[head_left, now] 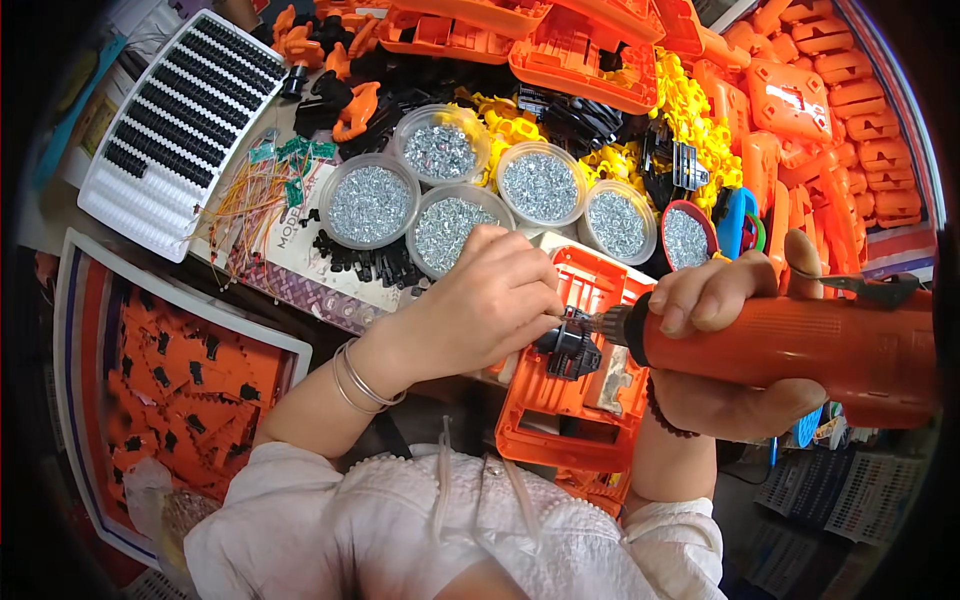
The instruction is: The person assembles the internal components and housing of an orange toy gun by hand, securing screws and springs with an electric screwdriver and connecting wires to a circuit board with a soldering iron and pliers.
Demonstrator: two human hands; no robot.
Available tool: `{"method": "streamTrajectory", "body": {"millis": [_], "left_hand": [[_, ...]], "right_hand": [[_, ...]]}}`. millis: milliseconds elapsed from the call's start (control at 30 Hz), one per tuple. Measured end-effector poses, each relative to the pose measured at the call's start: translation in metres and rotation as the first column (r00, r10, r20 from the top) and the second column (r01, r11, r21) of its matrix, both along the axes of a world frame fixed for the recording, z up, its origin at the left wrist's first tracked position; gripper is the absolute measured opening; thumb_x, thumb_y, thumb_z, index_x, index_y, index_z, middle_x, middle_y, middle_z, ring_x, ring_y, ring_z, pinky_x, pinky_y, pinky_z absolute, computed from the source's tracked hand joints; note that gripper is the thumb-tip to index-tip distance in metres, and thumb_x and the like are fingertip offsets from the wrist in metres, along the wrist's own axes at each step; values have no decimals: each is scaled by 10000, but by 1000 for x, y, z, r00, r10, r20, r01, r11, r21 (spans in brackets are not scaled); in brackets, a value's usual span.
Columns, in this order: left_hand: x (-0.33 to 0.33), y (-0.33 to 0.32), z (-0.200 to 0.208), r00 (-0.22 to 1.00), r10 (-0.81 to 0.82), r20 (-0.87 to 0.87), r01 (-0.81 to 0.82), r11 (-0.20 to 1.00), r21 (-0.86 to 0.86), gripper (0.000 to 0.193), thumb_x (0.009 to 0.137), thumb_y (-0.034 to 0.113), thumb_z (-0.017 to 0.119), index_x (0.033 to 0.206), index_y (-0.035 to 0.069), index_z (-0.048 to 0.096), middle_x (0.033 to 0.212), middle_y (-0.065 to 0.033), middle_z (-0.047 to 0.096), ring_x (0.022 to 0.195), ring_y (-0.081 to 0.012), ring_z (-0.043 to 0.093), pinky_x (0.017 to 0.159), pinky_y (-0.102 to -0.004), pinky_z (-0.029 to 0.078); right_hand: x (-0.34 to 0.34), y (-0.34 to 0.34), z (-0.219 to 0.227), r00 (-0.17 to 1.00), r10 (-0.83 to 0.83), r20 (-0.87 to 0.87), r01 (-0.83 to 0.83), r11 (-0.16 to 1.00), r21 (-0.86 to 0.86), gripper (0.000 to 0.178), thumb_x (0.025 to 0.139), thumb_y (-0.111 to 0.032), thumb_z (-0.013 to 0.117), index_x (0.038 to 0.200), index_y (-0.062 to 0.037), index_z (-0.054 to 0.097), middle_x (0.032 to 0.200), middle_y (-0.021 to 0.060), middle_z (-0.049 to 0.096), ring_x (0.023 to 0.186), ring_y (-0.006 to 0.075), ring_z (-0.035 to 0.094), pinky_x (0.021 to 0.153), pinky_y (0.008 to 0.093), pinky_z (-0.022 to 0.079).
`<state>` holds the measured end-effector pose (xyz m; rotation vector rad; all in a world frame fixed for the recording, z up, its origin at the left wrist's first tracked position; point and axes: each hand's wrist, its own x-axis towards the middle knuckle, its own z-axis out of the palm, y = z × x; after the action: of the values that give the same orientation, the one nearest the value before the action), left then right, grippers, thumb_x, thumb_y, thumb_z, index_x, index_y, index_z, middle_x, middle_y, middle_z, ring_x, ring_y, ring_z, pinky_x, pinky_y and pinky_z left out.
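My right hand (715,400) is wrapped round an orange electric screwdriver (800,340), held level with its bit pointing left. The bit end meets a small black plastic part (572,350) with ribbed edges. My left hand (495,300) is closed, its fingertips pinched beside the bit and this part; what lies between them is hidden. The black part sits over an orange plastic housing shell (518,428), open side up in front of me. Just beyond my left hand stands a clear tub of small silver screws (450,225).
More screw tubs (540,185) line the bench, one a red bowl (688,238). Yellow parts (690,110) and orange shells (590,65) pile up behind. A white tray (160,190) with black pieces, thin wires (255,210) and a bin of orange parts (185,390) are left.
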<state>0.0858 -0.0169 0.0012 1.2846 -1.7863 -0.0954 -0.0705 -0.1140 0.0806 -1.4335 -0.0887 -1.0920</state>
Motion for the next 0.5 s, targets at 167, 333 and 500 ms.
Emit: {"method": "streamTrajectory", "body": {"millis": [167,333,500], "left_hand": [[1,4,-8,999,-2,-50,3,1000,21,89,776,99,678,850,81,632,900,-30,589,883,-227,537,849,-364,368],[1,6,-12,994,-40,-100,46,997,57,124,776,89,678,887,61,631,931,-50,593,918,-249,539,861,-378,379],[-10,9,-19,969,-26,-245,26,1000,-3,596,741,200,752,1258,26,512,1231,-151,507,1168,-349,465,1008,-432,351]], "right_hand": [[3,-1,-1,999,40,2,-40,999,-4,906,855,-676,486,1407,5,256,841,88,546,656,195,543,653,353,478],[3,1,-1,1000,27,-9,-26,999,24,899,860,-683,467,1410,0,268,840,87,547,658,196,544,649,353,475],[4,-2,-6,999,27,-22,-27,999,22,893,858,-678,476,1403,1,275,836,96,556,638,199,539,639,356,475]]}}
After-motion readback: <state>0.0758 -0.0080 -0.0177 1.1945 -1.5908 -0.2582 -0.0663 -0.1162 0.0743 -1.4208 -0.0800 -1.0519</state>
